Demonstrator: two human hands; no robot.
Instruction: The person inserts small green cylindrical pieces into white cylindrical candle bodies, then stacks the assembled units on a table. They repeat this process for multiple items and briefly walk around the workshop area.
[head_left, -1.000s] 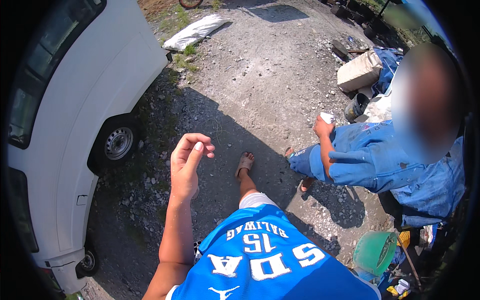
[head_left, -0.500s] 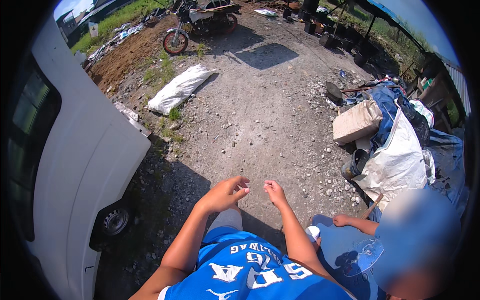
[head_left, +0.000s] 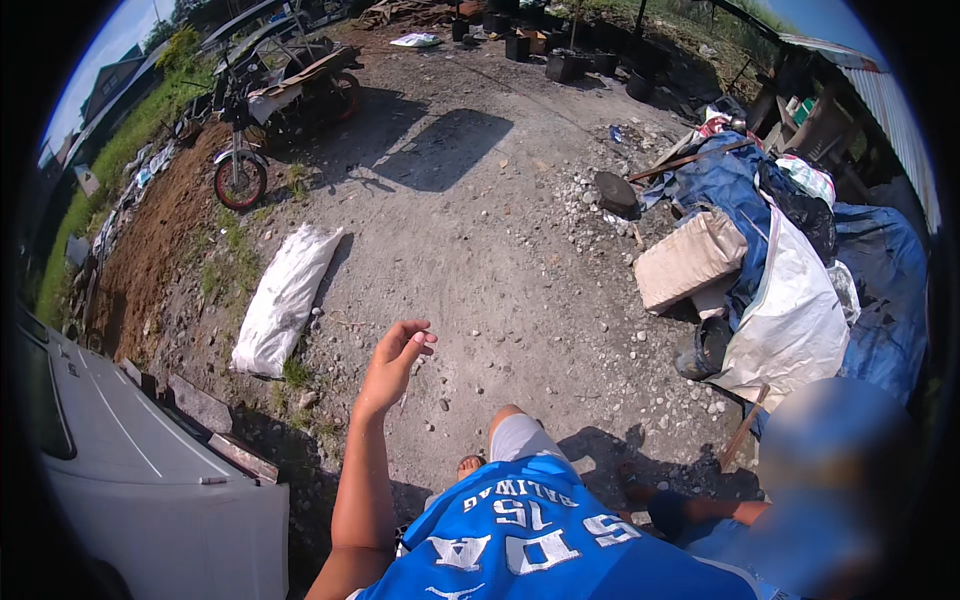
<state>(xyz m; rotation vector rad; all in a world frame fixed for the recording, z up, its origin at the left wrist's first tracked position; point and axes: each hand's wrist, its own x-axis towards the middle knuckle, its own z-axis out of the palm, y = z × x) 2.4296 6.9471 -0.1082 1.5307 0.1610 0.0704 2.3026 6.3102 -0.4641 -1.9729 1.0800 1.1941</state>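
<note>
left hand (head_left: 392, 362) raised over gravel ground (head_left: 500, 260), fingers (head_left: 418, 336) loosely curled, grasping nothing. right hand not seen. white sack (head_left: 283, 299) lies nearest, apart to its left; motorcycle (head_left: 270, 110) farther off beyond.

An outdoor yard of a rural work site or homestead, seen in full sun. The ground (head_left: 500, 230) is bare gravel and packed dirt. At upper left stands a parked motorcycle (head_left: 275, 110) beside a strip of red-brown soil and grass. A filled white sack (head_left: 285, 298) lies at left of centre. At right, blue tarpaulins (head_left: 740, 190), white bags (head_left: 795, 310) and a tan sack (head_left: 690, 260) are heaped under a corrugated metal roof (head_left: 880, 95). Dark pots (head_left: 565, 60) line the top edge. A white vehicle (head_left: 140, 470) fills the lower left corner.
</note>
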